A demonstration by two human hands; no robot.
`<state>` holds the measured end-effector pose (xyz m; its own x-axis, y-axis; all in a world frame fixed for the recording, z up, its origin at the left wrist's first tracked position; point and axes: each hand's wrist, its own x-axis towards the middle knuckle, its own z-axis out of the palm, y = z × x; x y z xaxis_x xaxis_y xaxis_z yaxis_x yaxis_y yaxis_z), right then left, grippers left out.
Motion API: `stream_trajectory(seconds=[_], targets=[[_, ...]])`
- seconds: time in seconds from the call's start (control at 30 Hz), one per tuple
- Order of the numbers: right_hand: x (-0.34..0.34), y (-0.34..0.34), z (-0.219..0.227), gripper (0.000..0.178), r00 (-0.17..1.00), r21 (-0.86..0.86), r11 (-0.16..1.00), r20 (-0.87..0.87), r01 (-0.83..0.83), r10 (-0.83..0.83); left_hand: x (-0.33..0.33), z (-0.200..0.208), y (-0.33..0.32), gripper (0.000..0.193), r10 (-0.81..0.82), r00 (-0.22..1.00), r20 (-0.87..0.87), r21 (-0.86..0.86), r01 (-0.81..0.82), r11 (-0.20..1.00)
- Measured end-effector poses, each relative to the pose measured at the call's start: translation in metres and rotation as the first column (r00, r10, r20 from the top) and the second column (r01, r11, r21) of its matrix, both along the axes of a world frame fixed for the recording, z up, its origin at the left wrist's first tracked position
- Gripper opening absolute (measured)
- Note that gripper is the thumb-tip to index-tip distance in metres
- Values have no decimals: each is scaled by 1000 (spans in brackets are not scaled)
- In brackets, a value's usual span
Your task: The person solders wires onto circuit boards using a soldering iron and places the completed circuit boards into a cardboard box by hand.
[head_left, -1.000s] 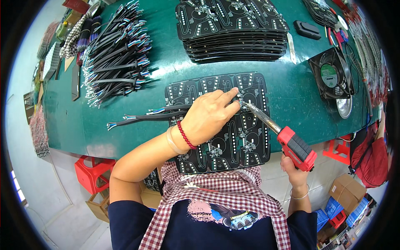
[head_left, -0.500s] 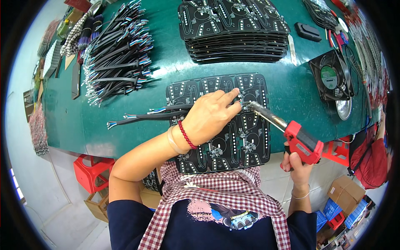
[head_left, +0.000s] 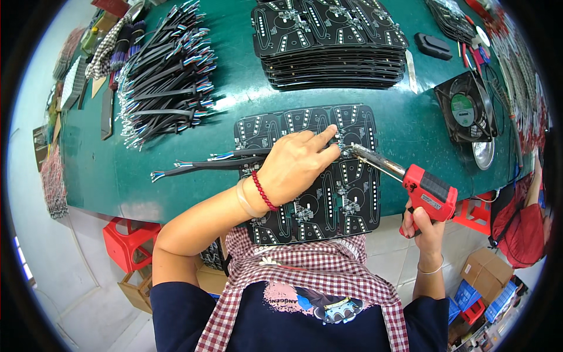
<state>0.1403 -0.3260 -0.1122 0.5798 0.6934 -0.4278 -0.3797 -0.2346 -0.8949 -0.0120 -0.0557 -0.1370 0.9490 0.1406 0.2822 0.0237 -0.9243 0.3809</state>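
Left hand [head_left: 298,161] is resting half-curled on a black rectangular circuit-board panel with white markings [head_left: 309,212], which is lying on the glossy green tabletop [head_left: 135,186]. Two slim black-sheathed cables with coloured wire ends [head_left: 202,167] are running under the palm; can't tell what the fingertips are gripping. Right hand [head_left: 423,227], fingers wrapped, is holding a red-and-black pistol-shaped soldering iron [head_left: 431,192], its metal tip pointing at the panel just beside the left fingertips. Stacked black boards [head_left: 334,67] are sitting beyond.

Gap between circuit panel [head_left: 359,202] and fan [head_left: 463,108], soldering gun [head_left: 431,193] nearside
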Motion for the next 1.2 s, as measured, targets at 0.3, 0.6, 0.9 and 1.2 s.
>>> stream_trajectory(seconds=[0.3,0.6,0.9,1.2], targets=[[2,1,3,28,986,-58,996,145,-70,78,-1,0,-2,26,-19,1000,15,55,18,998],[9,6,7,29,979,-78,992,170,-98,110,0,-3,-3,25,-18,999,50,65,15,998],[5,4,8,29,997,-15,1000,72,-8,9,-1,-4,-2,25,-27,999,46,64,24,998],[-6,-9,5,42,986,278,951,62,135,-158,-2,-7,-7,18,-11,998,62,125,3,992]])
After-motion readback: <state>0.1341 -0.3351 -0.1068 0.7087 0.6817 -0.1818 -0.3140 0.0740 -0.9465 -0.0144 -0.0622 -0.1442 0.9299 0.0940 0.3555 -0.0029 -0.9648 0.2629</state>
